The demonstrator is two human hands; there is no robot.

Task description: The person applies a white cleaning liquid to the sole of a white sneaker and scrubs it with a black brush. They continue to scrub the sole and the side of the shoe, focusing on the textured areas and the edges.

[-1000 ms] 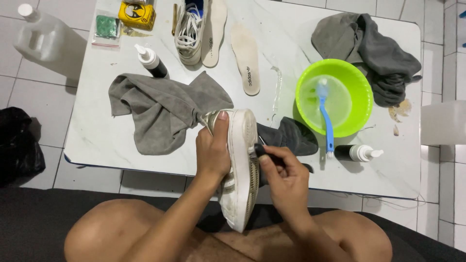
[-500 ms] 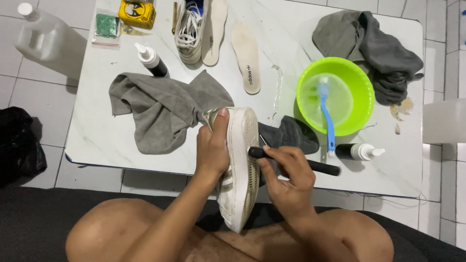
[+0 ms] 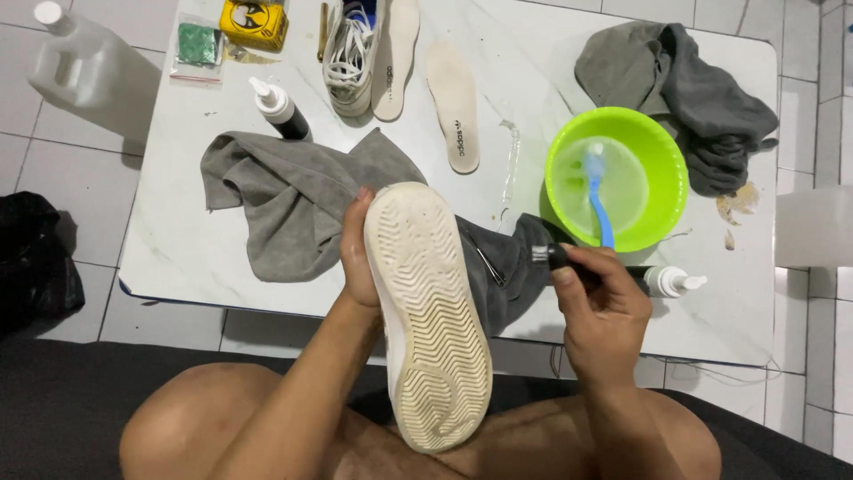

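Observation:
My left hand [image 3: 358, 258] grips a white sneaker [image 3: 426, 311] by its side, and the cream ribbed sole faces up at me above my lap. My right hand [image 3: 604, 307] is to the right of the shoe, closed around a thin black tool [image 3: 553, 256] with a metal collar. The tool's tip points left toward the shoe and stands apart from it; its very end is hard to make out.
On the white table [image 3: 178, 249] lie a grey cloth [image 3: 284, 200], a dark cloth [image 3: 506, 267], a green bowl [image 3: 662, 169] holding liquid and a blue brush [image 3: 600, 200], two pump bottles [image 3: 277, 108] [image 3: 671, 281], two insoles [image 3: 453, 107], a second sneaker [image 3: 348, 49], grey rags [image 3: 693, 80] and a plastic jug [image 3: 84, 67].
The sneaker has been turned from its edge so the whole sole now faces up. My right hand has drawn away to the right with the black tool.

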